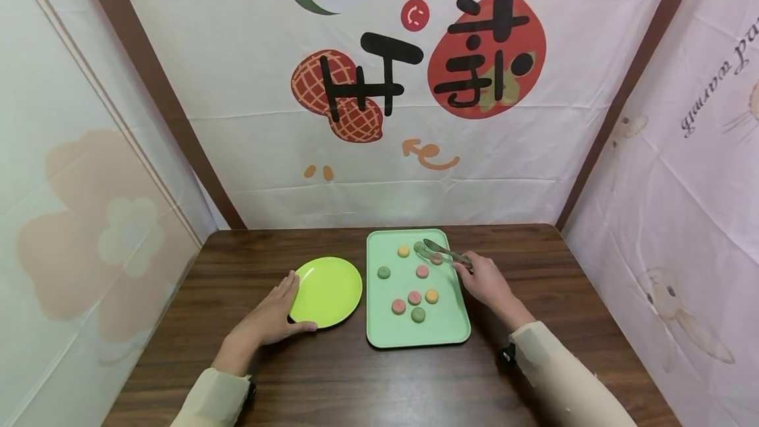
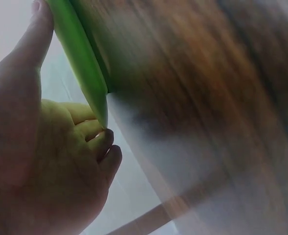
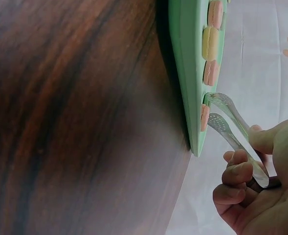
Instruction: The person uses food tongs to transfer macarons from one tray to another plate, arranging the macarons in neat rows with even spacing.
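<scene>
My right hand (image 1: 487,282) holds a pair of metal tongs (image 1: 452,254) with pierced ends. In the right wrist view the tongs' arms (image 3: 232,139) stand apart, their ends beside a pink macaron (image 3: 205,117) at the tray's far right. Other pink, yellow and green macarons lie spread on the light green tray (image 1: 379,335), among them a yellow macaron (image 1: 403,251) and a green macaron (image 1: 418,315). My left hand (image 1: 269,315) holds the rim of a bare lime-green plate (image 1: 327,292), thumb at its near edge and fingers at its left side.
Plate and tray stand side by side on a dark wooden table (image 1: 379,387). A printed white cloth (image 1: 267,170) hangs behind the table's back edge, with more cloth (image 1: 664,236) at the right and left sides.
</scene>
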Demonstrator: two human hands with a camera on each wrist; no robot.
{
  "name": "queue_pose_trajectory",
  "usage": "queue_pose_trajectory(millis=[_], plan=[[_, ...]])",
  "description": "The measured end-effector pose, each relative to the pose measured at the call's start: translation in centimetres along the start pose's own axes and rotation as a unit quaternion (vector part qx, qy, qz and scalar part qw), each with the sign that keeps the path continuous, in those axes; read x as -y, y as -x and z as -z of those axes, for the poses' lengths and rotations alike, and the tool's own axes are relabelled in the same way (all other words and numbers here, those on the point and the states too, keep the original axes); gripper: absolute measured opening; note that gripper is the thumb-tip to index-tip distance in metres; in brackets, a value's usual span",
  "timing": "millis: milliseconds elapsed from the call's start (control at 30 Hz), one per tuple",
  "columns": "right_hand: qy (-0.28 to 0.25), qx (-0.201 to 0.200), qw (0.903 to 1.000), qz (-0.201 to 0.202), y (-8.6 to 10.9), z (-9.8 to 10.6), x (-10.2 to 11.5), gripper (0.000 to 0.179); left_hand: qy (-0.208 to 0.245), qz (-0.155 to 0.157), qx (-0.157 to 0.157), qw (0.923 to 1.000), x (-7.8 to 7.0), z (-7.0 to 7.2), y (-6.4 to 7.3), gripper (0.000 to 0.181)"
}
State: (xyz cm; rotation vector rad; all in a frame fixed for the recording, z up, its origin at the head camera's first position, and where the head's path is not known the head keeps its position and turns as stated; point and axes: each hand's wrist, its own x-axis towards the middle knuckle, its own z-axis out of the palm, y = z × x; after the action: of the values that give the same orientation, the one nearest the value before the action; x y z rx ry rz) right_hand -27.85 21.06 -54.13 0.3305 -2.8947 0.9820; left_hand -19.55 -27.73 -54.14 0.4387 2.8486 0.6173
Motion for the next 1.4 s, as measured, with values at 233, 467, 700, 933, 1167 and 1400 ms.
queue_pose_trajectory(millis=[233,467,700,933,1167,1400], plan=[[0.005,0.001,1.0,0.002,-0.4,-0.3,-0.2,0.03,-0.004,-0.004,-0.007,1.0,0.4,-0.4,-0.1,0.129],[0.005,-0.003,1.0,-0.001,-0.5,-0.5,-0.3,0.032,-0.005,-0.007,-0.009,0.9999,0.5,-0.4,-0.1,0.13],[0.005,-0.015,0.9999,0.004,-0.2,-0.7,-0.2,0.032,-0.007,-0.002,-0.003,1.0,0.6,-0.5,0.0,0.13],[0.011,-0.029,0.9994,0.012,0.0,-0.5,-0.1,0.029,0.002,-0.002,0.0,1.0,0.5,-0.6,-0.1,0.131],[0.006,-0.036,0.999,0.027,0.3,-0.3,0.1,0.027,0.009,-0.002,-0.003,1.0,0.5,-0.6,-0.2,0.13],[-0.006,-0.032,0.9984,0.046,0.6,-0.2,0.7,0.026,0.015,0.011,0.005,0.9998,0.3,-0.5,-0.1,0.132]])
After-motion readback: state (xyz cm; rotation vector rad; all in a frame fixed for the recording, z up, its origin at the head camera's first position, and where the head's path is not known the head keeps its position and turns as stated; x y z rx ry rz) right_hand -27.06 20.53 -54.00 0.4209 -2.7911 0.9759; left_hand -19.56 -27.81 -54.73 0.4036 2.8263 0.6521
